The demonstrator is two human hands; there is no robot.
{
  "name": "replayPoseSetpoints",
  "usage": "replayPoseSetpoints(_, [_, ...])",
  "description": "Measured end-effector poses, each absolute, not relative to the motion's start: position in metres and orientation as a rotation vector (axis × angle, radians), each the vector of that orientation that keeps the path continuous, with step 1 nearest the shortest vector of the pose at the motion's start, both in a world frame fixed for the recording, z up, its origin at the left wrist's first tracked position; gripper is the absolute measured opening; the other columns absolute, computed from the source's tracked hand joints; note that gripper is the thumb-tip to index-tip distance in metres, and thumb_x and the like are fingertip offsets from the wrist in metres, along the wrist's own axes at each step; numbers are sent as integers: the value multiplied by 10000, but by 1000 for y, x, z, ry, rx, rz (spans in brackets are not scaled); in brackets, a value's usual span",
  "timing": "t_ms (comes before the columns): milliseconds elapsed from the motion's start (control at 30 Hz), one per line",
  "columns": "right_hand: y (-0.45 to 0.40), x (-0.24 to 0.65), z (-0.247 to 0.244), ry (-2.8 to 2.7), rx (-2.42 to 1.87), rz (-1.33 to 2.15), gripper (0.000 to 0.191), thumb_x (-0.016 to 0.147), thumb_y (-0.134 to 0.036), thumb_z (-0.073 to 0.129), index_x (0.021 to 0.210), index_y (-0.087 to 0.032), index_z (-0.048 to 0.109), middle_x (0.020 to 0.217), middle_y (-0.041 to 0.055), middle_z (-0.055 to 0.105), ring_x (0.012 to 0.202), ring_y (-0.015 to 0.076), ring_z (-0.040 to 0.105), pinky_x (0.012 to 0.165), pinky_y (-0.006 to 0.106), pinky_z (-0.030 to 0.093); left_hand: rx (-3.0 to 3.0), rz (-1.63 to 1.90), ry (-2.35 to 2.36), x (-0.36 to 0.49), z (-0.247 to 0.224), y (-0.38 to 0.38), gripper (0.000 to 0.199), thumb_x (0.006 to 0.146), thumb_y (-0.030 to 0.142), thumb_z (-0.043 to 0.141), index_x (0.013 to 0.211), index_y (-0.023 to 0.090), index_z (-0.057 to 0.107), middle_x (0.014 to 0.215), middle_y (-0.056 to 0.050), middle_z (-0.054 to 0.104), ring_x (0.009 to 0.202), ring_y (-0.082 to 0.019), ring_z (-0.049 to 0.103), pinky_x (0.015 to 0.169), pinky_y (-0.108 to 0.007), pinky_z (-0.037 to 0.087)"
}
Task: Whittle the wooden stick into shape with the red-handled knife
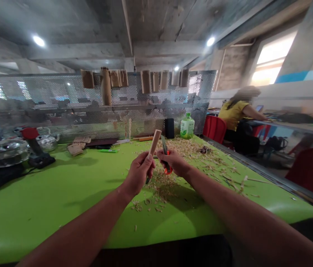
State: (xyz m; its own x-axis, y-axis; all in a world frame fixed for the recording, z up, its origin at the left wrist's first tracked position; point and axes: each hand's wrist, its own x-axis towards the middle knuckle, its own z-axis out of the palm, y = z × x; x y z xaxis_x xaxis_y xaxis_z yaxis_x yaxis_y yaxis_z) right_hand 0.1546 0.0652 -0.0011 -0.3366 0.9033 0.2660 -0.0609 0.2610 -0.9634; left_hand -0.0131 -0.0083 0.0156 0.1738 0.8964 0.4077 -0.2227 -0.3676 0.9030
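My left hand [137, 173] is closed around a flat, light-brown strip of wood or bamboo [155, 142], which points up and away from me. Beside it, my right hand [175, 162] grips a utility knife [168, 170] with an orange and black handle. The knife's blade sticks up just right of the strip; whether the two touch, I cannot tell. A dark tip shows below my left hand, too small to make out. Under both hands, pale curled shavings [162, 185] lie scattered on the green tabletop [89, 207].
More shavings spread to the right, near a green-labelled bottle [187, 127] and a black upright object [169, 128]. At left stand a red-topped power tool [35, 148] and shiny pots [6, 152]. A perforated metal screen [89, 111] closes the back. A person in yellow [232, 115] sits at right.
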Motion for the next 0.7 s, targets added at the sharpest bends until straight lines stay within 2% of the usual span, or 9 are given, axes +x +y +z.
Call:
replayPoseSetpoints(67, [65, 154, 1, -1489, -820, 1234, 418, 733, -561, 751, 707, -188, 566, 550, -60, 486, 434, 63, 382, 395, 211, 273, 1428, 1373, 692, -13, 14, -8, 415, 877, 568, 600, 963, 162, 606, 634, 49, 517, 459, -63, 445, 433, -196, 368])
replayPoseSetpoints(200, [60, 155, 11, -1411, -763, 1271, 411, 694, -532, 789, 725, -201, 547, 544, -69, 488, 408, 56, 371, 378, 208, 257, 1391, 1347, 708, -13, 13, -7, 472, 853, 628, 589, 900, 158, 592, 556, 55, 501, 424, -71, 435, 418, -198, 358])
replayPoseSetpoints(467, [58, 157, 14, -1384, -587, 1342, 391, 696, -480, 798, 899, -190, 630, 555, -70, 519, 408, 59, 371, 373, 206, 258, 1412, 1322, 757, -12, 13, -7, 463, 844, 625, 593, 868, 163, 579, 563, 52, 498, 434, -73, 421, 430, -203, 356])
replayPoseSetpoints(700, [52, 157, 20, -1287, -462, 1383, 447, 691, -554, 793, 935, -215, 634, 594, -78, 512, 413, 52, 336, 363, 196, 270, 1743, 1327, 1091, -18, 2, 8, 435, 879, 590, 551, 823, 169, 644, 576, 43, 458, 494, -93, 382, 463, -223, 284])
